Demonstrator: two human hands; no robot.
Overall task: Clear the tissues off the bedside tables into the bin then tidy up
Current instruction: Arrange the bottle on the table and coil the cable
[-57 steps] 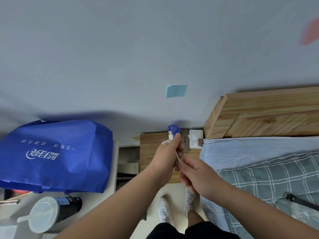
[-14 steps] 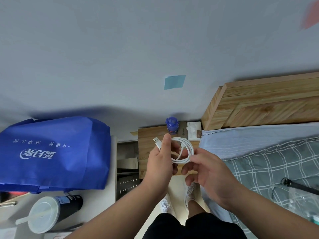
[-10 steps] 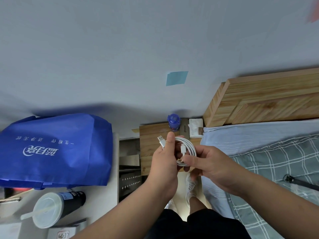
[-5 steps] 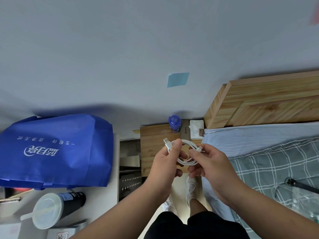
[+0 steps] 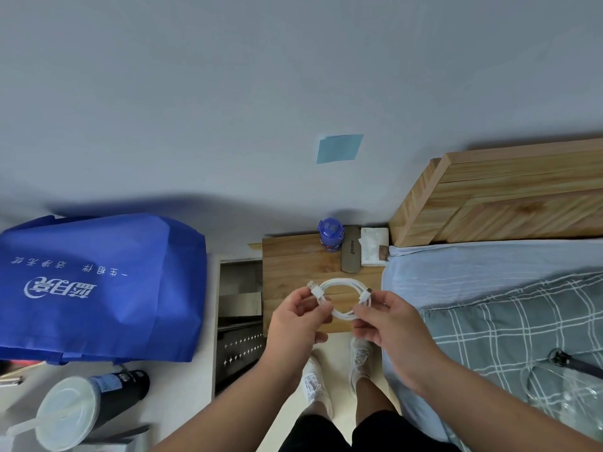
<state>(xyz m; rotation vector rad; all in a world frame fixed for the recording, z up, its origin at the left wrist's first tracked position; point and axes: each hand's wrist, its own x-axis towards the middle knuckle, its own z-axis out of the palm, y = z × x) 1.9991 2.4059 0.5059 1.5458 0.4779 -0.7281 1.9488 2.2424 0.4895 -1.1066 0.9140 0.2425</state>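
over bedside table [image 5: 293, 265] front edge, cable [image 5: 339, 281] between left hand [image 5: 293, 318], right hand [image 5: 388, 321]

1. Part of white cable [image 5: 339, 283] hidden behind fingers of left hand [image 5: 295, 324] and right hand [image 5: 388, 324]
2. Print on grey case [image 5: 351, 252] and tissue pack [image 5: 375, 243] on bench [image 5: 293, 262] too small to read
3. Blue bag [image 5: 98, 288] cut by left edge
4. Headboard [image 5: 505, 197] cut by right edge
5. Clear plastic thing [image 5: 561, 396] on bed [image 5: 473, 265] cut by right edge

Bare forearms [image 5: 228, 402], black shorts [image 5: 368, 433], white sneakers [image 5: 315, 384]
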